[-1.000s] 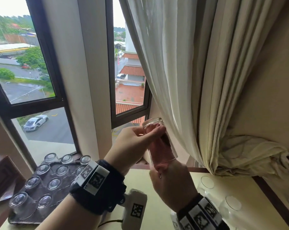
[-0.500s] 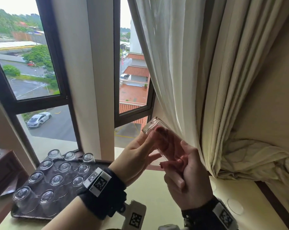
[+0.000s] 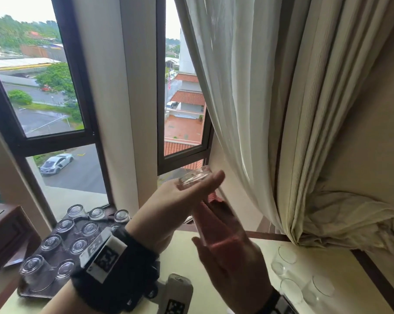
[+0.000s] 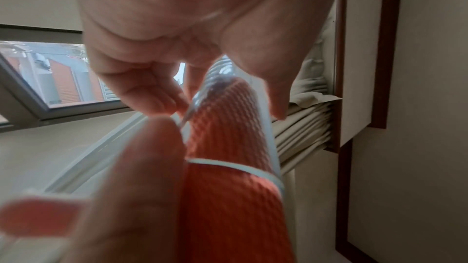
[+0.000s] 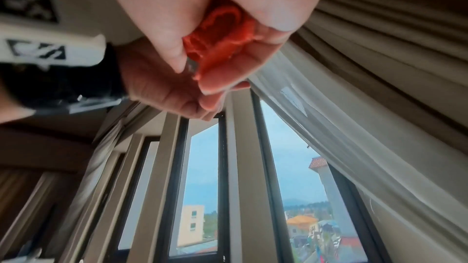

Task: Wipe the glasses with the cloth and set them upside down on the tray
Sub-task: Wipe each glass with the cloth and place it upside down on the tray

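A clear glass (image 3: 195, 176) is held up in front of the window, tilted, its thick base uppermost. My left hand (image 3: 200, 186) grips it near the base, with the fingers lying across it. A red-orange cloth (image 3: 216, 214) is stuffed inside the glass, seen through its wall (image 4: 266, 127) in the left wrist view. Below, my right hand (image 3: 225, 248) pinches the bunched end of the cloth (image 5: 222, 33) at the glass mouth. A dark tray (image 3: 33, 295) at lower left carries several upside-down glasses (image 3: 51, 242).
Upright glasses (image 3: 289, 264) stand on the cream table (image 3: 350, 279) at lower right. A pale curtain (image 3: 282, 109) hangs close behind the hands, bunched on the table's far right. A dark wooden piece (image 3: 6, 227) sits left of the tray.
The glass has tilted over and turned between my hands. My right hand has twisted lower with the cloth, and my left fingers now lie flatter across the base.
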`<state>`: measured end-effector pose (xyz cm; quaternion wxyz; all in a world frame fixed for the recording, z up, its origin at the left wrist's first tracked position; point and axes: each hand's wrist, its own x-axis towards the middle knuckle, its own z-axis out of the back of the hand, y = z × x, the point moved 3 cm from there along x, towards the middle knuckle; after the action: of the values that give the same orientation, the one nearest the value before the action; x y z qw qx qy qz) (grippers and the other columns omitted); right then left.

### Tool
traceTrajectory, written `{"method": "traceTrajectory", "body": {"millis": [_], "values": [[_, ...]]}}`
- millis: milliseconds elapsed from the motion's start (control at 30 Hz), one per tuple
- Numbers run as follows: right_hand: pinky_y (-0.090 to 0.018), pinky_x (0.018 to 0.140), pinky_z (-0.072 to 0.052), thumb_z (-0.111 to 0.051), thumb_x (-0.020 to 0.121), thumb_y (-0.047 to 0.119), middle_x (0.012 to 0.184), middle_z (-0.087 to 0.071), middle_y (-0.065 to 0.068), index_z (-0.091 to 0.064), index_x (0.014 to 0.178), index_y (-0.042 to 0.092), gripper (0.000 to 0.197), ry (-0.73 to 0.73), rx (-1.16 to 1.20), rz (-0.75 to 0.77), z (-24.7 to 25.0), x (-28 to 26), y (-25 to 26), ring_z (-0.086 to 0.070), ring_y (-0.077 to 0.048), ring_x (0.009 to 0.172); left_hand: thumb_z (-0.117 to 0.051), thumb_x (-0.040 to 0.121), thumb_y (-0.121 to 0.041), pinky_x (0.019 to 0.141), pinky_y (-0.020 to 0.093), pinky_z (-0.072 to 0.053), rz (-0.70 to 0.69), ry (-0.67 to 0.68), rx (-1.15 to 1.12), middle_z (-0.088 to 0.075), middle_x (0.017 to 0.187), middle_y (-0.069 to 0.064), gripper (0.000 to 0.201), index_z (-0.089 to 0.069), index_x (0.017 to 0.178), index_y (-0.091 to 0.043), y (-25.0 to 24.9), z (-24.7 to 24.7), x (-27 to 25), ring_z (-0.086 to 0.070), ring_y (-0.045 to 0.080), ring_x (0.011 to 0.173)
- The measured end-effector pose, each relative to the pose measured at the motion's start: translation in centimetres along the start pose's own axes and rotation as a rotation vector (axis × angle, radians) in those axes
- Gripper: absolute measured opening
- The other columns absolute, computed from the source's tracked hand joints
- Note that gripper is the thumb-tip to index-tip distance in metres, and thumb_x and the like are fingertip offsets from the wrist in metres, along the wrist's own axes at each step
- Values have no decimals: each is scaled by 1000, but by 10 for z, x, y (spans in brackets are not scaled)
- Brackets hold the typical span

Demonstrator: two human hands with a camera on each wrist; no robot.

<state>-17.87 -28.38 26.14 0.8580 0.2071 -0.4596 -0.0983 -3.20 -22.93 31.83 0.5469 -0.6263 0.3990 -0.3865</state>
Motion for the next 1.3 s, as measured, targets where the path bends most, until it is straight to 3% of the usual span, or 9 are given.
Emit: {"method": "traceTrajectory", "body": {"millis": [133, 300, 467, 633, 800, 933, 1067, 1233, 1300], "values": [[0, 75, -43, -61, 96, 48, 104, -75, 8, -74, 116, 20, 36, 77, -225, -156, -8, 8, -1, -64, -4, 69, -82, 67, -49, 65, 12, -54, -121, -24, -5, -78, 81, -3, 41, -77, 92, -17, -11, 2, -1, -74, 2, 75], [-31, 55, -58, -75, 90, 22, 94, -76, -7, -63, 122, 51, 45, 113, 413, -346, 8, 27, 27, -69, -15, 60, -79, 84, -42, 91, 29, -59, -170, 203, -170, -77, 106, 7, 34, -81, 110, -21, -6, 12, 0, -73, 18, 103], [-24, 43, -38, -81, 73, 16, 64, -66, -30, -66, 125, 28, 55, 313, 1008, -643, 9, 29, 47, -51, -22, 36, -76, 95, -33, 110, 48, -51, -245, 428, -396, -64, 138, 23, 63, -55, 147, -4, 8, 22, -5, -63, 33, 130], [-17, 46, -45, -78, 87, 41, 61, -69, 8, -74, 93, 26, 17, 272, 256, -325, -9, 32, 37, -58, -10, 42, -79, 87, -49, 99, 41, -58, -119, 94, -241, -73, 115, 19, 51, -76, 119, -10, 6, 39, 1, -72, 29, 108], [-27, 43, -51, -74, 82, 41, 50, -55, 5, -56, 63, 18, 35, 230, -289, -229, -36, 23, 30, -53, -15, 43, -74, 89, -51, 98, 38, -61, 0, -59, 141, -79, 103, 16, 45, -81, 102, -8, 12, 60, -1, -74, 36, 105], [-29, 38, -51, -80, 85, 14, 69, -67, -19, -64, 102, 41, 36, 308, 646, -534, -36, 29, 60, -57, -15, 39, -80, 89, -45, 103, 46, -54, -80, 217, -297, -68, 120, 22, 58, -70, 126, -1, 23, 69, -13, -66, 32, 111], [-18, 37, -47, -68, 88, 0, 89, -75, 6, -56, 137, 35, 62, 414, 1298, -557, -42, 39, 94, -60, -9, 41, -77, 95, -42, 111, 51, -49, -185, 374, -491, -61, 138, 26, 70, -55, 146, 0, 25, 78, -25, -61, 33, 127], [-25, 45, -50, -78, 89, 30, 67, -71, 6, -73, 95, 33, 8, 275, 308, -280, -59, 36, 63, -58, -12, 45, -87, 73, -67, 100, 44, -58, -128, -46, -116, -73, 120, 30, 77, -77, 112, -1, 16, 98, -25, -72, 36, 109], [-25, 47, -50, -72, 87, 46, 58, -64, 6, -69, 67, 22, 32, 324, -242, -132, -72, 29, 50, -57, -13, 47, -84, 69, -72, 99, 47, -61, -67, -174, 70, -79, 104, 21, 70, -83, 97, -8, 15, 102, -27, -75, 39, 106]]}}
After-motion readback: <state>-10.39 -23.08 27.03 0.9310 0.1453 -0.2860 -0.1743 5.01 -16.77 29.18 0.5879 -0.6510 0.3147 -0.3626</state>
